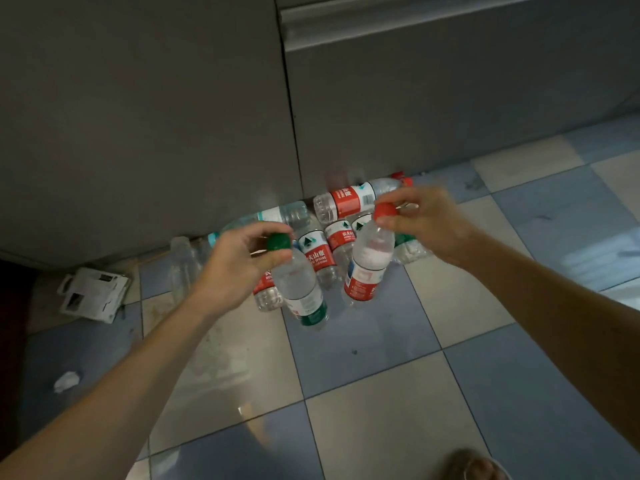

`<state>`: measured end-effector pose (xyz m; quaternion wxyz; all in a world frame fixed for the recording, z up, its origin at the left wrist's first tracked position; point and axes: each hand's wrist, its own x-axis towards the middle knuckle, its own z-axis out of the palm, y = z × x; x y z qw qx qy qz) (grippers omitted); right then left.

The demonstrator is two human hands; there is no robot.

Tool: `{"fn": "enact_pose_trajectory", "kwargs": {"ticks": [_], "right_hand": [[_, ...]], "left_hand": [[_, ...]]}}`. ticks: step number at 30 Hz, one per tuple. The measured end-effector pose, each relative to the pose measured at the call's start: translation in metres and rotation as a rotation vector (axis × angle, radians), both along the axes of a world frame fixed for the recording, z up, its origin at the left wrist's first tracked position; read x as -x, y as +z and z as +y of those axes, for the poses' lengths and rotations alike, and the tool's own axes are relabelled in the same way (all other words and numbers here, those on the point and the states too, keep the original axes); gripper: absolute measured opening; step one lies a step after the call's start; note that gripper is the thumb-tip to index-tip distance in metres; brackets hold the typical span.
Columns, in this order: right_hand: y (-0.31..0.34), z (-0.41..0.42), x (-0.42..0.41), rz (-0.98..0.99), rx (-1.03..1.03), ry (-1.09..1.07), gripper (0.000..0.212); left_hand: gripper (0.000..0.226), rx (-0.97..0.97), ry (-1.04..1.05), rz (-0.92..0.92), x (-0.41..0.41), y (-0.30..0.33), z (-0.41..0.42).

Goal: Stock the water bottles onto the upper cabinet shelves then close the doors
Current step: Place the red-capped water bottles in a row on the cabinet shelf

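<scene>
My left hand (pixel 239 258) has its fingers and thumb curled round the green cap (pixel 278 242) of a green-labelled bottle (pixel 302 289), and my right hand (pixel 420 221) pinches the red cap (pixel 385 211) of a red-labelled bottle (pixel 369 263). Both bottles hang from their necks, long axes running down and slightly away from my palms, bases pointing at the floor; whether either base touches the tiles I cannot tell. So I am holding one bottle per hand, each by the top only, which I judge a light grip for a swing upward

Just beyond and between my hands lies the rest of the stock: a heap of bottles (pixel 332 237) on the checked floor tiles (pixel 381 375), most on their sides, pressed against the foot of the grey cabinet doors (pixel 173 116). One red-labelled bottle (pixel 353 199) lies lengthwise along the base of the door, just behind my right hand. A clear unlabelled bottle (pixel 181 261) sits to the left of my left wrist

What the coming move turns on: the upper shelves are out of view, somewhere above this frame, so the goal lies straight up from both grips while the bottles hang down. Neither hand is nearer as far as I can see; they are level and close together. The doors in view are closed lower fronts, with a handle rail (pixel 415 26) at the top right

Further out, a folded white carton (pixel 93 294) lies by the left wall and a crumpled scrap (pixel 65 381) nearer me
</scene>
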<state>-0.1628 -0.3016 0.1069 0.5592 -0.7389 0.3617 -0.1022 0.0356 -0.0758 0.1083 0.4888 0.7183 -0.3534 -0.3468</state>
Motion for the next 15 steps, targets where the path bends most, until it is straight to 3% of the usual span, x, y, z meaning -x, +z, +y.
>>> {"fn": "enact_pose_trajectory", "kwargs": {"ticks": [5,15], "right_hand": [[-0.013,0.030,0.000,0.103,0.048,0.148,0.034],[-0.040,0.068,0.011,0.099,0.243,0.229,0.040]], "left_hand": [[0.040,-0.060,-0.038,-0.028,0.024,-0.015,0.002],[0.037,-0.134,-0.075,-0.357,0.046,-0.042,0.021]]}}
